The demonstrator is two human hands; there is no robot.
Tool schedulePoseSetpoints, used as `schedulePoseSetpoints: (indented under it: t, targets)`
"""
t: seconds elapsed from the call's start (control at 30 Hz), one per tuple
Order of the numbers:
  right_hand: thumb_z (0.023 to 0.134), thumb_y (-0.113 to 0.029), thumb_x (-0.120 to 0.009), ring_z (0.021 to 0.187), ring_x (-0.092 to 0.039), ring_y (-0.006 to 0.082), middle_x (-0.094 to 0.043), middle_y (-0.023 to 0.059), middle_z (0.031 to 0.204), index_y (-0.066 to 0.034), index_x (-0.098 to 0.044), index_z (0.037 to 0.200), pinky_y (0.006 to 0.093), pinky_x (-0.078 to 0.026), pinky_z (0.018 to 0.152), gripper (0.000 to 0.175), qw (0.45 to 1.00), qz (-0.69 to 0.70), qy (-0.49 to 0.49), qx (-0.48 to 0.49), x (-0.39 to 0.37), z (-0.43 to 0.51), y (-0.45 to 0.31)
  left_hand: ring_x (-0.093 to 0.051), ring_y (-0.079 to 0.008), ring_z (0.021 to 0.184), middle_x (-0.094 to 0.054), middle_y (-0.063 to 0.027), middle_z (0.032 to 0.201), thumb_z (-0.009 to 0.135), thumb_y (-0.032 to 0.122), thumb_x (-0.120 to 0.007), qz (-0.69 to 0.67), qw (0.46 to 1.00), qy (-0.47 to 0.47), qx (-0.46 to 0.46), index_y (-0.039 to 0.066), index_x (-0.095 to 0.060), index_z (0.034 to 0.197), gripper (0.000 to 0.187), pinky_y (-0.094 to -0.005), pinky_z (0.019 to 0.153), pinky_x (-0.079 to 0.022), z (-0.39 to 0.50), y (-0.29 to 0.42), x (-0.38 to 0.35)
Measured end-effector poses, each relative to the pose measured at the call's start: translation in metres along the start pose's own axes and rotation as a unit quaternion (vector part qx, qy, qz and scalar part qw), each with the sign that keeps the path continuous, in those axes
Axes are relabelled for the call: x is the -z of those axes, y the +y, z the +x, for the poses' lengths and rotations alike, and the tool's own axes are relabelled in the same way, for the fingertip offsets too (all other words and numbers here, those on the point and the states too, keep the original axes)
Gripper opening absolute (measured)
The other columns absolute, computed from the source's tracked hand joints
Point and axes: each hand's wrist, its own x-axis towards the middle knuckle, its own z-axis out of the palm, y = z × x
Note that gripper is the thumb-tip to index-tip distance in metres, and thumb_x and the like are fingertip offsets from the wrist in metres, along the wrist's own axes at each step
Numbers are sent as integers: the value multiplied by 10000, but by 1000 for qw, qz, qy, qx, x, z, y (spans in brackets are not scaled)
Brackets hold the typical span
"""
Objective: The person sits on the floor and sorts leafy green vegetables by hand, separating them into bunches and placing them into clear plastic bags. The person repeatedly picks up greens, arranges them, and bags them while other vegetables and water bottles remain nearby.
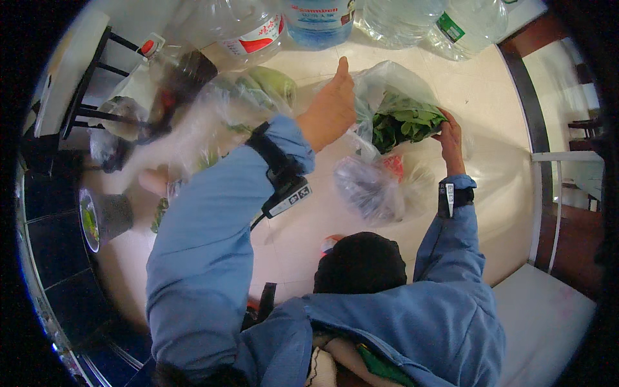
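A clear plastic bag [399,80] lies on the tiled floor with its mouth towards the lower right, dark green leafy vegetables [404,123] inside. My right hand [450,135] grips the bag's edge and the leaf tips at its right end. At the bag's left side is my left hand [333,109], thumb pointing up; its fingers are turned away, so whether they hold the plastic is hidden. Just below the greens sits another clear bag [370,188] with purplish contents and a red patch. Beyond my left forearm lies a bag of green vegetables [261,89].
Large plastic water bottles [319,24] line the far side. At left are a bottle of dark liquid [181,67], a black-framed rack [89,82] and a grey bin [113,217] with green scraps. A white rail [566,156] and pale panel [541,324] stand at right.
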Motion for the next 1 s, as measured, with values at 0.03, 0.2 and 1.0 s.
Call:
schedulePoseSetpoints:
  t: [0.03,0.2,1.0]
  targets:
    - [852,-121,-328,918,-582,207,-556,126,1079,-26,-475,1205,350,-532,730,394,1000,5,8,-3,0,1,-3,-500,-324,1002,-608,-127,821,678,151,-537,-30,999,-12,5,50,-670,712,171,-613,1010,-169,2,3,0]
    - [845,-107,-333,870,-603,214,-580,124,1021,-32,-520,1138,360,-544,694,356,998,44,40,-21,8,7,-14,-556,-283,885,-610,-97,781,730,168,-546,-171,978,-33,113,59,-620,770,139,-591,881,-304,10,14,3]
    - [857,-100,-411,1011,-534,222,-528,130,1129,-1,-481,1167,360,-459,835,333,988,153,27,-15,46,-45,8,-544,-375,676,-547,-181,706,737,115,-520,-495,817,107,277,20,-479,780,112,-471,603,-431,-5,49,9]
